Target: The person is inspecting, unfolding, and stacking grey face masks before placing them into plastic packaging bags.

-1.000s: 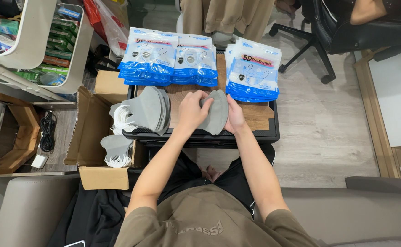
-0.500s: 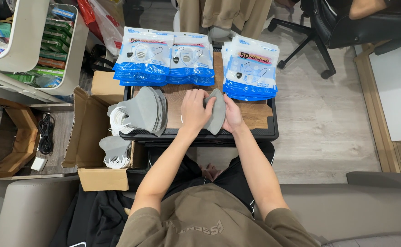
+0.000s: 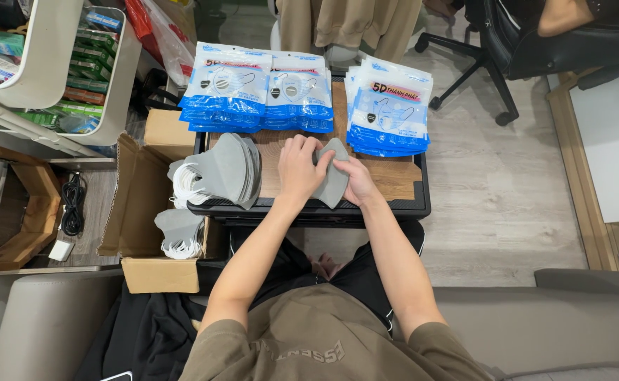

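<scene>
A small bundle of grey folded fabric face masks (image 3: 335, 176) is gripped between the left hand (image 3: 297, 166) and the right hand (image 3: 356, 185), both closed on it above the wooden-topped black-framed table (image 3: 401, 182). Squaring the bundle appears to be in hand; next, even edges and a steady pinch are called for.

— What sort of place is this looking like?
— A small packing room in an office: stacks of bagged face masks (image 3: 302, 92) are lying on a low wooden table (image 3: 394, 176), an open cardboard box (image 3: 140, 204) is sitting beside it, and an office chair (image 3: 535, 49) is standing behind.
</scene>
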